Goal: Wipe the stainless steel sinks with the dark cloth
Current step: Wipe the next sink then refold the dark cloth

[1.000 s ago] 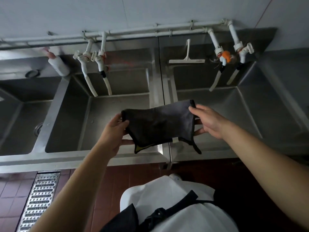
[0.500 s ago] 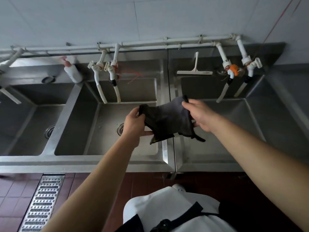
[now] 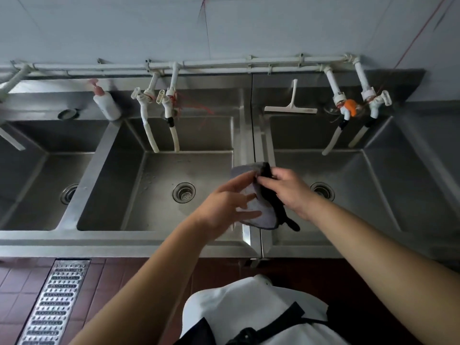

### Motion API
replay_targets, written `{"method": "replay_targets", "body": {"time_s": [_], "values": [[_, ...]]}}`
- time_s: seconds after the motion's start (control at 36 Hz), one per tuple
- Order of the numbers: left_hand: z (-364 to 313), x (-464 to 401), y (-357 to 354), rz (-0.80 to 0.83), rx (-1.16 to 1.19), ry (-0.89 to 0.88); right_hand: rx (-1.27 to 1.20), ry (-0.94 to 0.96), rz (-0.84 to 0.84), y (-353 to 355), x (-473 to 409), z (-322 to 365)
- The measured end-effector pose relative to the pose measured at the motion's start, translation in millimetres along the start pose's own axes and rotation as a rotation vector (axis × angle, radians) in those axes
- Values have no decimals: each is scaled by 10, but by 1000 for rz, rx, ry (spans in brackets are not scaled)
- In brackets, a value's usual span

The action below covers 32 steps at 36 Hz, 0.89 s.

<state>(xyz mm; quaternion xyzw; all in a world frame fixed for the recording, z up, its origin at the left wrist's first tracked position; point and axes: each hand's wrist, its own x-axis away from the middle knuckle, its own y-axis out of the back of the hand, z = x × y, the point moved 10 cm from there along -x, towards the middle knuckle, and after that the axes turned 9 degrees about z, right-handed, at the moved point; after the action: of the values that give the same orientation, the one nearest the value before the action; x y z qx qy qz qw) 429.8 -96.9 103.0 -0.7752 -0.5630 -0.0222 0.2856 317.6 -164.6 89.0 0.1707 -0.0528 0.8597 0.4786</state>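
The dark cloth (image 3: pixel 263 207) is folded, grey face toward me, and hangs over the divider between the middle sink (image 3: pixel 154 212) and the right sink (image 3: pixel 356 205). My right hand (image 3: pixel 288 190) pinches its black folded edge near the top. Spread across the grey face are the straight fingers of my left hand (image 3: pixel 226 202); its thumb is hidden. A third steel sink (image 3: pixel 32 195) lies at the far left. All three basins look bare apart from their drains, with a few water drops in the middle one.
White taps with hoses (image 3: pixel 159 120) hang over the middle sink, and another pair (image 3: pixel 353 110) over the right one. A soap bottle (image 3: pixel 105 104) and a white squeegee (image 3: pixel 291 107) sit on the back ledge. A floor drain grate (image 3: pixel 54 302) lies at lower left.
The cloth was stretched wide between both hands; they have come together and folded it in half. My view has lifted, showing more of the sinks and wall.
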Motion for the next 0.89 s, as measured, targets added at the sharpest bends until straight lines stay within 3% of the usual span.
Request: {"method": "replay_targets", "body": {"time_s": [0.08,0.17,0.28,0.36,0.44,0.58,0.69,0.78,0.83,0.89], "values": [[-129,92,459,-137,-139,-71,50,-15,32,71,104,15],[-130,106,901,-254,-341,-67,79,-54,199,53,246,52],[149,-62,852,72,-182,70,-151,-39,335,149,413,160],[159,-132,708,171,-42,58,-232,-41,228,401,439,145],[95,-206,591,161,-116,32,-253,-53,67,635,457,13],[-112,-298,512,54,-239,-55,-244,-17,45,675,518,-128],[-350,-321,499,-50,-489,-161,104,27,-166,835,511,-200],[-653,-272,525,-168,-620,-346,65,147,-295,946,490,-152],[-748,-289,523,-183,-783,-349,180,147,-274,912,417,-141],[-678,-376,461,-102,-1079,-225,383,93,-195,824,327,-188]]}}
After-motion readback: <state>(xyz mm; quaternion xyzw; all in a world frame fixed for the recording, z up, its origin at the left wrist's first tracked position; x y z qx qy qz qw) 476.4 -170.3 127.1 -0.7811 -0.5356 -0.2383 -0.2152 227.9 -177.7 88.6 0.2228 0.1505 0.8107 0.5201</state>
